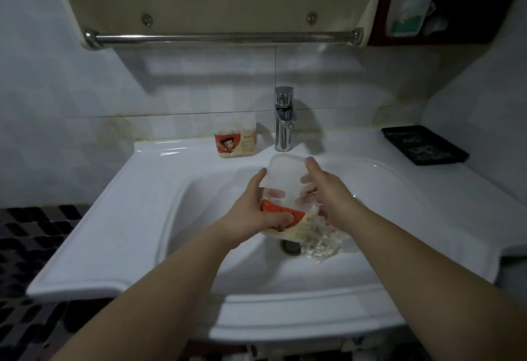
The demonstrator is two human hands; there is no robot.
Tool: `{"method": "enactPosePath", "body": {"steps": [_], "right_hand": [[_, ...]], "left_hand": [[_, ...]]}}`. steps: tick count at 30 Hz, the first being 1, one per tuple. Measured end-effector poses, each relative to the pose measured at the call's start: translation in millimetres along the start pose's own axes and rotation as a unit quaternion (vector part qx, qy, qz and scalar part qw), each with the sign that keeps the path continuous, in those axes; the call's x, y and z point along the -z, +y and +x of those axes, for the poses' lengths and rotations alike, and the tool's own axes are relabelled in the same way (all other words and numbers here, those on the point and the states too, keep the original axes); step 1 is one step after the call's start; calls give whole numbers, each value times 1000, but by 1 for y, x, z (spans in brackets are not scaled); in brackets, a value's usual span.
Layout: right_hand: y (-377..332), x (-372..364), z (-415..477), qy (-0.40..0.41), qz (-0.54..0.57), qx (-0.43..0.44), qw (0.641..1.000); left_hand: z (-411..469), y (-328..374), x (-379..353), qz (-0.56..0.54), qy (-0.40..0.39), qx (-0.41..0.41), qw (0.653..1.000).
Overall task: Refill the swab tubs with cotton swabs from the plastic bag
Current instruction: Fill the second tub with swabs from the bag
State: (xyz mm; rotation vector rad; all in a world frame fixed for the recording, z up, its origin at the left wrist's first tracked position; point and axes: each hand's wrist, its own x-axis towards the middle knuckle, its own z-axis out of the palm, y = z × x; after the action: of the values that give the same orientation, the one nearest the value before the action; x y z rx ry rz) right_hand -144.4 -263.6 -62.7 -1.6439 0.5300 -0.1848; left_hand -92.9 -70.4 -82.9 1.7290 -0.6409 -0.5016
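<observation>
White washbasin [137, 218], swab tub [236, 144] on back rim (beside faucet [283, 121]), black tray [425, 145] right, plastic bag [322, 246] in bowl

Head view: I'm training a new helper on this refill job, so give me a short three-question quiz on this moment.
1. True or false: the standing tub is to the right of the faucet.
2. The right hand holds: A the translucent lid; B the towel bar; C the black tray.
3. Fill in: the left hand grips the held tub above the ___ of the sink, where the plastic bag lies.
Key: 1 false; 2 A; 3 basin.
</observation>
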Motion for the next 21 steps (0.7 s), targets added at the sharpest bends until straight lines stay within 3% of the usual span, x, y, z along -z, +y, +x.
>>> {"method": "enactPosePath", "body": {"steps": [10,16,19,21], "right_hand": [[-8,4,-6,58,117,-51,990],[-6,1,-8,30,66,-45,996],[-3,-2,-5,13,11,-17,1000],[2,1,1,18,-80,19,996]], "left_hand": [[-4,3,-4,249,14,-202,947],[-6,5,1,306,24,-155,939],[-4,5,8,285,83,-99,950],[-3,2,15,266,119,-63,955]]}}
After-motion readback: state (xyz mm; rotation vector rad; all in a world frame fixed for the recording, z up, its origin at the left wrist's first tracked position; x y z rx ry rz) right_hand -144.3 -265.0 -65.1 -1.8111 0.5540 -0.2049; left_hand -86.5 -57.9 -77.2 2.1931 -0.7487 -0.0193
